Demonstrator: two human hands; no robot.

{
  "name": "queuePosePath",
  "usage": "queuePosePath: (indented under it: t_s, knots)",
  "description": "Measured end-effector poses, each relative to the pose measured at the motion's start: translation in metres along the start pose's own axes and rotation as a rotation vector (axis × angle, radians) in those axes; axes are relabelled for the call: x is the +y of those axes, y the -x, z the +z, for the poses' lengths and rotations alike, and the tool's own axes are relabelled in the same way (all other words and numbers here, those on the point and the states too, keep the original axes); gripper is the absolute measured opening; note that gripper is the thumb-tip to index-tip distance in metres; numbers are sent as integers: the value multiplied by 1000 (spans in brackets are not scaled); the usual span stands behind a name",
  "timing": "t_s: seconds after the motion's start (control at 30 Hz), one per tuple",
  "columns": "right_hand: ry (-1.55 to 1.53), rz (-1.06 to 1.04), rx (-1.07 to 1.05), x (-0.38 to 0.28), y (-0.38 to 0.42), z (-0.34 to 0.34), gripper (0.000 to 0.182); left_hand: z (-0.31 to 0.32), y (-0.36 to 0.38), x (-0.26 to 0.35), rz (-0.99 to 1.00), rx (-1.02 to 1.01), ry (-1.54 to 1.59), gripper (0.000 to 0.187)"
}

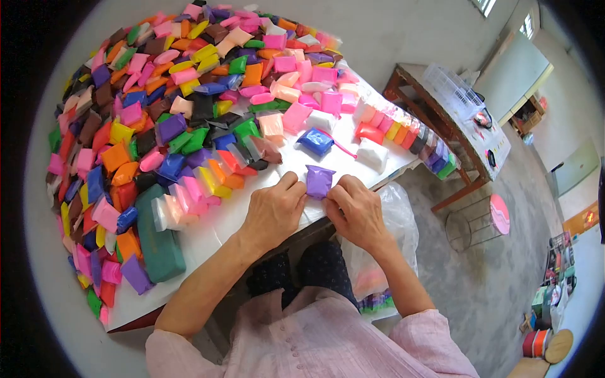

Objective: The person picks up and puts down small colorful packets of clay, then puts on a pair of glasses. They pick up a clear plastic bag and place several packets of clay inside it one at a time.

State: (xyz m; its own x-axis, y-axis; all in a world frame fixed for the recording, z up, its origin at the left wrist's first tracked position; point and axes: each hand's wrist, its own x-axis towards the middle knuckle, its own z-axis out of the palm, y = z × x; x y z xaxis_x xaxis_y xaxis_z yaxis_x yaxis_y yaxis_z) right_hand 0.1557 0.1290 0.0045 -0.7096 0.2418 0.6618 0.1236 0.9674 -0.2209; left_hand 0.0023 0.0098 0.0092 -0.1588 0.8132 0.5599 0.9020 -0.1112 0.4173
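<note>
One purple packet [320, 181] is held between the two hands at the near edge of the counter [220, 230]. The left hand [275, 205] is closed on its left side and the right hand [356, 211] on its lower right corner. The hands are apart, with the packet spanning the gap between them. Both forearms extend from the near side, angled inward; the wrists are raised, the backs of the hands face up, and the fingers are bent into a pinch.

Surrounding items: a large pile of coloured packets [157, 94] covers the left and far parts of the counter. A dark green case [159, 239] lies at the near left, against the pile. A row of packets [195, 189] lies to the left of the left hand. Directly beyond the purple packet is a blue packet [315, 142]; to its right is a white packet [372, 155]. A second row [403, 133] runs along the right edge of the counter. A clear plastic bag [397, 230] hangs below that edge, partly covered by the right hand.

Farther right: a side table [441, 120] carrying a white basket [449, 89], and a pink-topped stool [499, 215]. Print on the packets is too small to read.
</note>
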Motion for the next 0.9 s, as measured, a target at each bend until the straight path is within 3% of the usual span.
queuePosePath:
  t_s: [0.33,0.43,0.53,0.63,0.77,0.87,0.9]
  knots:
    - [52,189,-98,-13,3,0,15,3,1,0,-46,16,82,8]
    - [102,128,-24,-24,1,-17,28,4,1,-1,-10,27,75,8]
    - [213,-98,-103,-32,-6,-18,53,6,2,-2,-4,19,32,9]
    - [207,-36,-210,-20,12,4,65,6,2,-1,-8,27,47,9]
    - [125,-26,-150,-16,7,-10,56,6,3,-2,-3,31,50,9]
    - [58,327,72,-22,-9,-16,42,6,2,-1,9,32,61,9]
    - [113,390,18,-25,-16,-17,39,6,2,-2,15,33,67,8]
